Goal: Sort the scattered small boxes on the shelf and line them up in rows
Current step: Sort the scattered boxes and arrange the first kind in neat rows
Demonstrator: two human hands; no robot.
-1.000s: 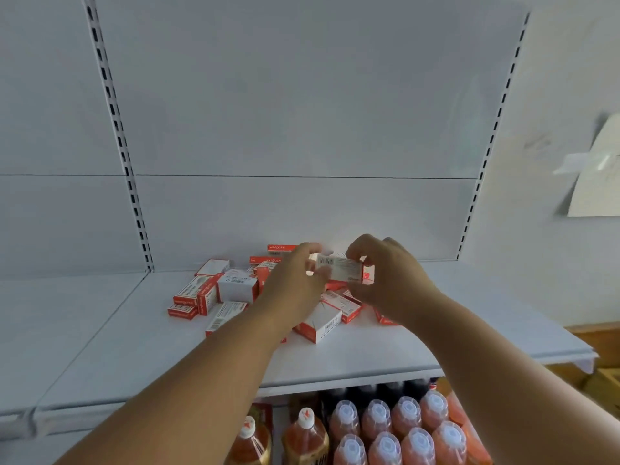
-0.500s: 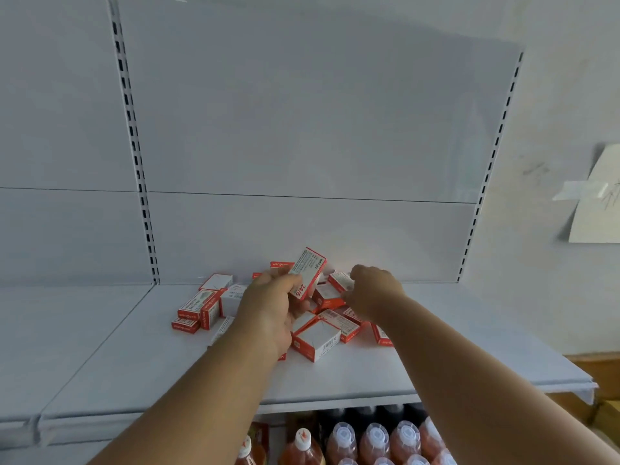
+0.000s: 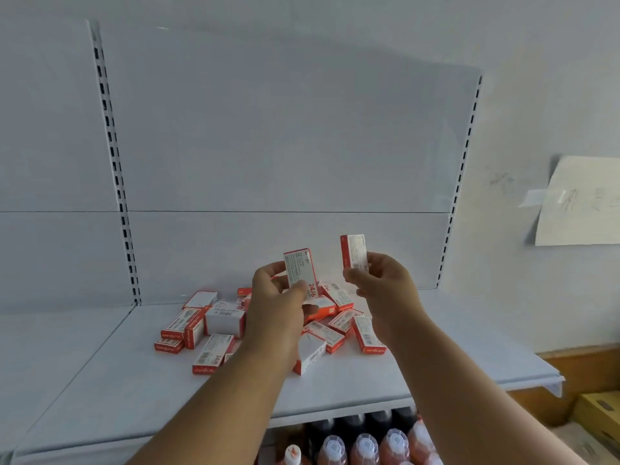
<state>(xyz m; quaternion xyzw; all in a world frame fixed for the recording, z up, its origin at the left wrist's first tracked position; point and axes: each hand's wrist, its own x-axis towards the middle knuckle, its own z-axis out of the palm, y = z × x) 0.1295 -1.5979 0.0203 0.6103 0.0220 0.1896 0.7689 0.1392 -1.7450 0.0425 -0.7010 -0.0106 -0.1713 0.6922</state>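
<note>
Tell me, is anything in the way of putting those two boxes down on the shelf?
Directly below both hands, yes: the loose pile of boxes. The left hand and right hand each hold a box above it. The bare shelf left of the pile looks free.

The left hand (image 3: 278,297) covers the lower part of the box it holds (image 3: 300,273), and its forearm hides several boxes in the middle of the pile (image 3: 214,330) on the shelf (image 3: 100,397). Print on the boxes is too small to read. The bottles (image 3: 364,446) below the shelf's front edge and the taped paper (image 3: 580,203) are cut off by the picture's edges.
</note>
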